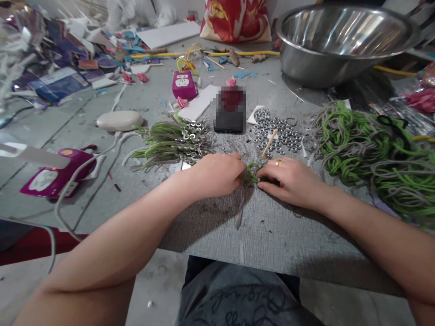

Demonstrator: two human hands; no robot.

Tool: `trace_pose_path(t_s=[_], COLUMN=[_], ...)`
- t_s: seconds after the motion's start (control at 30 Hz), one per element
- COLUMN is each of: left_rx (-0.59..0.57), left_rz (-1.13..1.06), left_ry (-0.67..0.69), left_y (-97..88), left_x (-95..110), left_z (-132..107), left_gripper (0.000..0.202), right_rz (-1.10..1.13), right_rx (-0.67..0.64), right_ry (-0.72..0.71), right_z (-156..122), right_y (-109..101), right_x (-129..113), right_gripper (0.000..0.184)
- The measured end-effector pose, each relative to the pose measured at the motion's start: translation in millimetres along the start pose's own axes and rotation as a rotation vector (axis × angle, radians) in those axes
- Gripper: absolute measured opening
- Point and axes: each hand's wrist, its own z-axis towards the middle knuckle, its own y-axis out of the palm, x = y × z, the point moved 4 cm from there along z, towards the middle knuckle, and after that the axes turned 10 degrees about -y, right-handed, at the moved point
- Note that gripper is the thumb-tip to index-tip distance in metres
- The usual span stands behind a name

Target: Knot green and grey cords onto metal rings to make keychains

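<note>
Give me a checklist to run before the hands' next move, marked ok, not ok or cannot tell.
1. Right hand at the green cord: ok.
2. Left hand's grip on that cord: cannot tell, its curled fingers hide it.
3. Small metal rings nearby: ok, spread just beyond the right hand.
4. Phone clear of both hands: ok, lying beyond them.
5. Tabletop free of debris: not ok, dark specks and scraps litter it.

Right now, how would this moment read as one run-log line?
left hand: closed on green cord | right hand: fingers at same cord | metal rings: spread beyond right hand
</note>
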Motion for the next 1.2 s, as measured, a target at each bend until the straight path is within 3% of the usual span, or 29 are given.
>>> trace_pose_path(t_s=[0.3,0.47,0.6,0.9,1.2], left_rx=[0.087,0.173,0.111,0.088,0.025], left_rz=[-0.065,-0.353,-0.385,-0.334,-0.353], left_ry=[-0.053,0.127,0.168,0.143,0.124], left_y=[-4.4,-6.0,3.3,7.3,4.7], left_x=[-1.8,8.0,13.9,13.0,9.3], left_z=[-1.1,-0.4,3.2,5.7,4.4], left_gripper=[0.022,0.027,0.026,0.022,0.042], right_rz=[0.023,0.046,0.049,0.042,0.027], right_rx=[0.023,-0.043,-0.173,-0.269,-0.328], right_ry=[0.006,0.144,0.168,0.198,0.223], right_z=[-0.6,-7.1,-10.2,-9.0,-11.6], right_y=[-6.3,-20.2,-17.5,-11.7,-13.3], right_x=[0.4,15.8,25.5,26.5,29.1], right_gripper=[0.023,0.016,0.015,0.012,0.012])
